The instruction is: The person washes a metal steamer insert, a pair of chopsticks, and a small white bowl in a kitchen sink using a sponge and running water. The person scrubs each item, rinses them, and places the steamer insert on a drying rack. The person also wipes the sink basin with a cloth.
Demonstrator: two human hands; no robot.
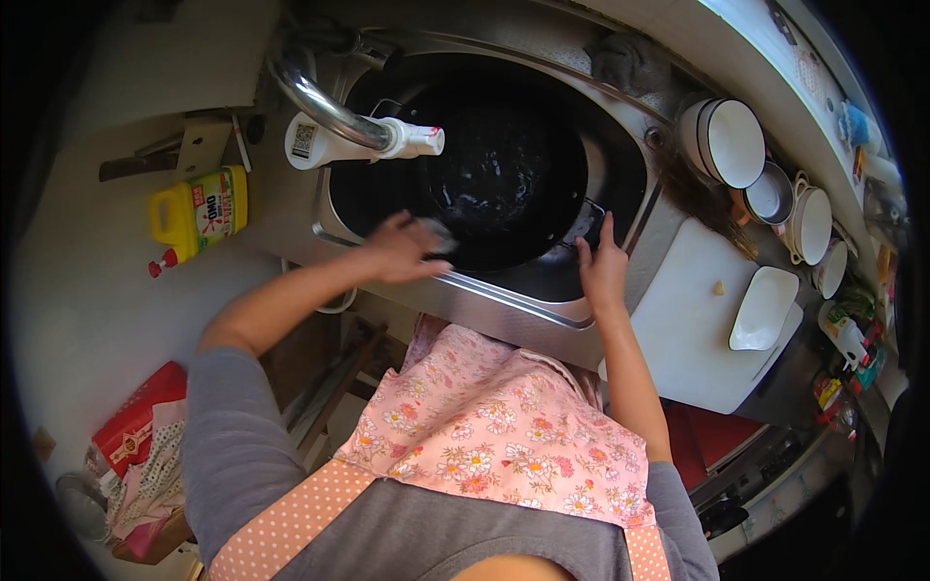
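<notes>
A large black wok (508, 167) with some water inside rests in the metal sink (508, 290). My left hand (407, 250) is at the wok's near left rim, holding a blurred greyish scrubbing pad (438, 236) against it. On the right, my right hand (604, 272) has its thumb and forefinger at the wok's wire side handle (594, 207); whether they grip it is hard to tell. A chrome faucet (320, 102) with a white filter attachment (418, 141) reaches over the wok's left part.
To the right are stacked white bowls (734, 145), a metal pot (768, 192), a white cutting board (683, 319) and a white dish (763, 309) on it. A yellow detergent bottle (211, 210) is at the left. A dark cloth (628, 65) lies behind the sink.
</notes>
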